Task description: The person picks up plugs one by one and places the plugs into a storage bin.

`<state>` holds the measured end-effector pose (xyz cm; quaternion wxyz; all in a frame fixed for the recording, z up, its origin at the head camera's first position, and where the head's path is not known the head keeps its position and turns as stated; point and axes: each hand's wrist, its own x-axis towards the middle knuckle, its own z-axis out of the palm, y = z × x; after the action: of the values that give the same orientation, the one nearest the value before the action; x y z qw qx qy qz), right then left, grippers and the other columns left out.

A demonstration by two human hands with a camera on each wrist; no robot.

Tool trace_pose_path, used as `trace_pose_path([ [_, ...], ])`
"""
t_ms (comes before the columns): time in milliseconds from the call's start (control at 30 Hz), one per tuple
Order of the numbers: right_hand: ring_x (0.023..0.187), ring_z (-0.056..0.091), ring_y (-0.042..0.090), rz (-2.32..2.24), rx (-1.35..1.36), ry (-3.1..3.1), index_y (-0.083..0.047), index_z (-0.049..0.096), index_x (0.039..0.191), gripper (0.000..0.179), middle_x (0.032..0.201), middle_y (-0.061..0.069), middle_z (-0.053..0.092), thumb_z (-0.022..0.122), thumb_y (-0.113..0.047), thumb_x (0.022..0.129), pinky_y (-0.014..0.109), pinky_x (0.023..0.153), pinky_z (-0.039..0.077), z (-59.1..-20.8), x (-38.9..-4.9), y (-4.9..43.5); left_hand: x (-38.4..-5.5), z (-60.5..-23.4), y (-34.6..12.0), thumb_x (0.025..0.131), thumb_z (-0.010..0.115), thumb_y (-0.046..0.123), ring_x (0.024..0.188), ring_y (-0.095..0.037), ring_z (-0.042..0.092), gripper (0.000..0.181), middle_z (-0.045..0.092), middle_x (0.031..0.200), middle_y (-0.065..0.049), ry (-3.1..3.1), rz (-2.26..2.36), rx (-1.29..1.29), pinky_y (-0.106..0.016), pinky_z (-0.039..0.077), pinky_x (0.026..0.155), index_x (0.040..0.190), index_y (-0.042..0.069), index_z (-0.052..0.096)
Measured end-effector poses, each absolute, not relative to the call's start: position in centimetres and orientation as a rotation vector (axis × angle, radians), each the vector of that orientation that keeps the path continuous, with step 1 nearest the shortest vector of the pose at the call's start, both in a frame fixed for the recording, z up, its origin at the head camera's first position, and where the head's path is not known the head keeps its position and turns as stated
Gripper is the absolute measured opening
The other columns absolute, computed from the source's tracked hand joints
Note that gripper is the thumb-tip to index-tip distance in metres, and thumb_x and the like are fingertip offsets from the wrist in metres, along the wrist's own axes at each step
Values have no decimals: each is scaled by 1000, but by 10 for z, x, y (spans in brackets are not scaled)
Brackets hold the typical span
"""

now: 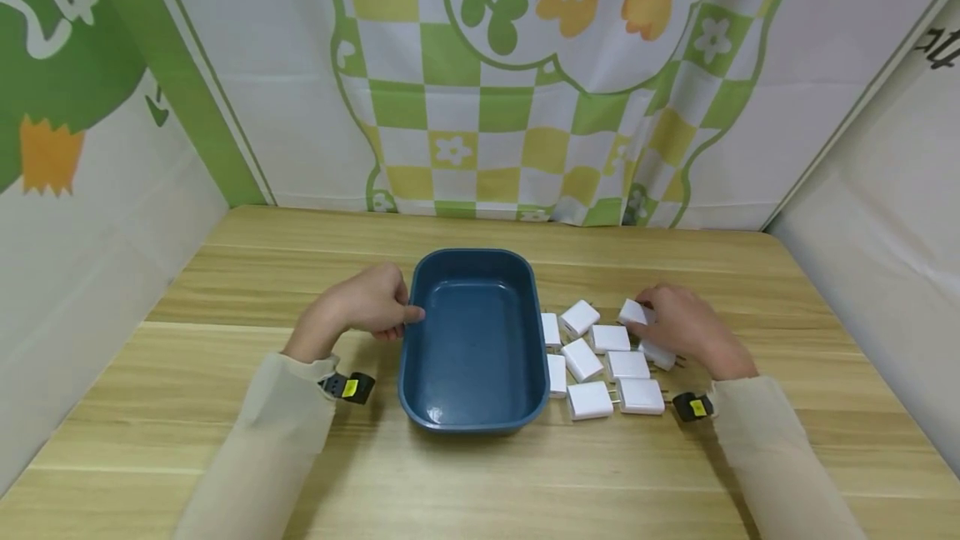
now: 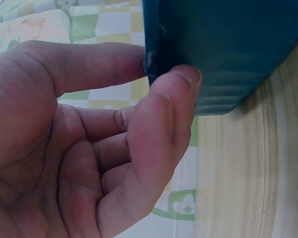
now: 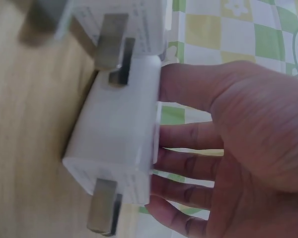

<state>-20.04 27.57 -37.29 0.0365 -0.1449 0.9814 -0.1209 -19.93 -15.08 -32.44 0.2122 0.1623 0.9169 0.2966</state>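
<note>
My left hand (image 1: pixel 369 302) pinches the left rim of a deep, dark blue rectangular tub (image 1: pixel 472 348), thumb over the edge and fingers outside. In the left wrist view, the thumb and index finger meet at the tub's wall (image 2: pixel 228 54). My right hand (image 1: pixel 688 325) has its thumb and fingers around a white charger plug (image 1: pixel 634 312) at the far right of a group of similar ones. A nearer white charger plug (image 3: pixel 114 119) with metal prongs partly hides the fingertips in the right wrist view. Inside the tub only its bare floor shows.
Several more white charger plugs (image 1: pixel 607 365) lie close together against the tub's right side. All rest on a wood-grain table (image 1: pixel 247 290). A patterned green, yellow and white curtain (image 1: pixel 480 123) hangs behind, with white fabric walls on both sides.
</note>
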Motion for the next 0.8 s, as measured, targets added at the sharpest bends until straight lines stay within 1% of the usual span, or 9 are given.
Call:
trace_pose_path([
  [133,102,65,39,-354,-448,3017,11,68,118,43,116,28,67,73,-24,92,55,87,51,-373,-200,276,-200,-325,-151,101,61,13,53,-14,63,33,66,63,-6,2533,838,459,-28,55,57,72,0,71],
  [333,104,64,40,-363,-455,3022,10,67,118,42,117,28,67,73,-23,93,56,88,50,-373,-199,276,-200,-324,-150,102,60,11,53,-13,61,33,66,63,-7,2528,827,460,-28,54,57,72,-1,70],
  [467,102,64,39,-353,-468,3038,9,68,118,41,115,26,67,73,-24,93,56,86,50,-372,-198,276,-199,-324,-151,102,60,12,53,-14,61,33,65,63,-6,2533,804,467,-28,54,57,72,-1,69],
  [633,98,65,35,-341,-505,3066,6,69,117,41,112,23,69,73,-26,93,52,81,51,-366,-196,276,-199,-324,-152,103,60,14,53,-13,58,35,62,62,-5,2537,775,474,-28,52,56,72,0,67],
  [800,88,63,29,-363,-548,3098,6,69,117,40,108,20,69,74,-26,93,48,74,50,-357,-193,273,-200,-325,-153,103,60,14,51,-12,56,34,61,61,-4,2524,788,478,-28,52,55,72,0,65],
])
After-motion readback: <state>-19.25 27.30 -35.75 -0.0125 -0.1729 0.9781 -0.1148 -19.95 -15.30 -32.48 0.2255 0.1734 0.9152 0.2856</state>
